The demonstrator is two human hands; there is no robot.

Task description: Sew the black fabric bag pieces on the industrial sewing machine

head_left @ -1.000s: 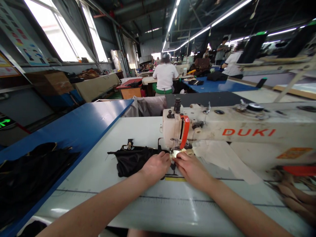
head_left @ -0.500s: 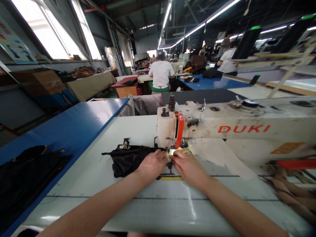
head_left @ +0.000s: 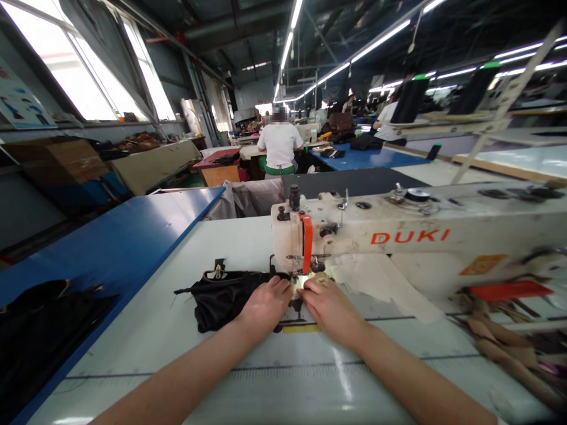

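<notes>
A dirty white DUKI sewing machine stands across the pale table, its head with an orange guard at the centre. A bunched black fabric piece with a metal buckle lies left of the needle. My left hand rests on the fabric's right edge, fingers curled and pressing it down by the presser foot. My right hand sits just right of it, fingertips pinched at the needle on a small pale piece. The needle area itself is mostly hidden by my fingers.
A blue table adjoins on the left, with a dark fabric pile at its near end. Pale paper pieces lie under the machine arm. Brown cones lie at right. A person in a white shirt sits ahead, back turned.
The view has shifted a little, so the machine and hands sit slightly further left in the picture. Both hands stay together at the needle; no clear change in their hold.
</notes>
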